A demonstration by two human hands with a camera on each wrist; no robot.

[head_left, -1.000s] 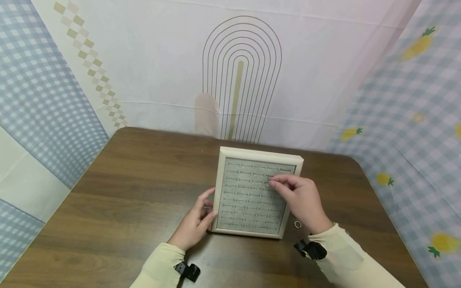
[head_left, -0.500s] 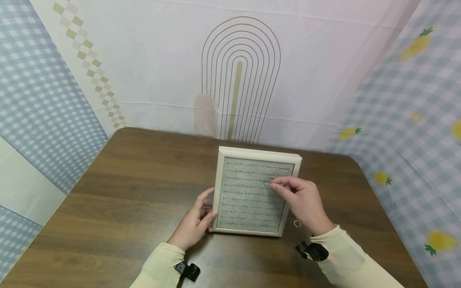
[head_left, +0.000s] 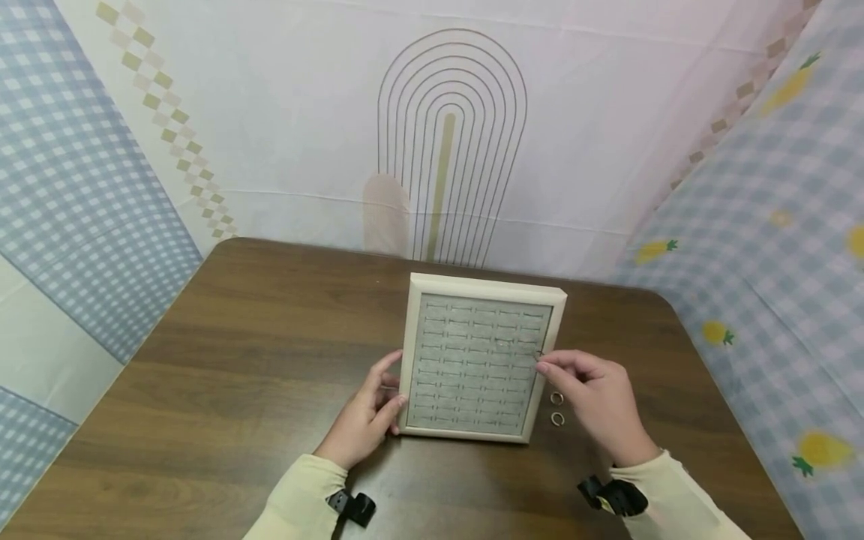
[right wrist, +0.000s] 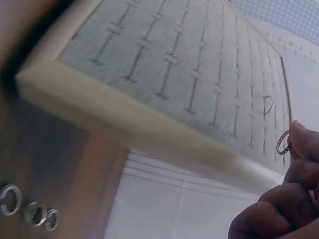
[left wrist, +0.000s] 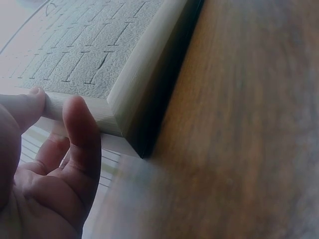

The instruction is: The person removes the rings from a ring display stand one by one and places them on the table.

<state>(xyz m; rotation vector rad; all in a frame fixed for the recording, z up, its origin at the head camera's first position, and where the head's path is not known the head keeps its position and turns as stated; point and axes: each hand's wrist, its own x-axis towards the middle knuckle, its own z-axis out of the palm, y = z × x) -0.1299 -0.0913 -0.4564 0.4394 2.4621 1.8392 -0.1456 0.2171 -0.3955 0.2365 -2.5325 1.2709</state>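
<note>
A ring display tray [head_left: 486,286] with a cream frame and a slotted grey pad leans back on the table. My left hand [head_left: 361,420] holds its left edge, thumb in front and fingers around the side, as the left wrist view also shows. In the right wrist view, my right hand [right wrist: 299,184] pinches a thin patterned ring [right wrist: 283,143] between thumb and forefinger. That hand hovers by the tray's right rim. One slim ring [right wrist: 268,105] stands in a slot of the upper pad, left of the fingertips in the head view.
Several loose rings lie on the brown wooden table [head_left: 270,337] at the tray's right; two, an upper ring [head_left: 556,398] and a lower ring [head_left: 556,419], show in the head view. A printed cloth backdrop [head_left: 304,112] rises behind the table.
My right hand has moved right and slightly down from the upper slot, leaving a ring seated there and uncovering a second ring on the table. The left hand stays on the tray.
</note>
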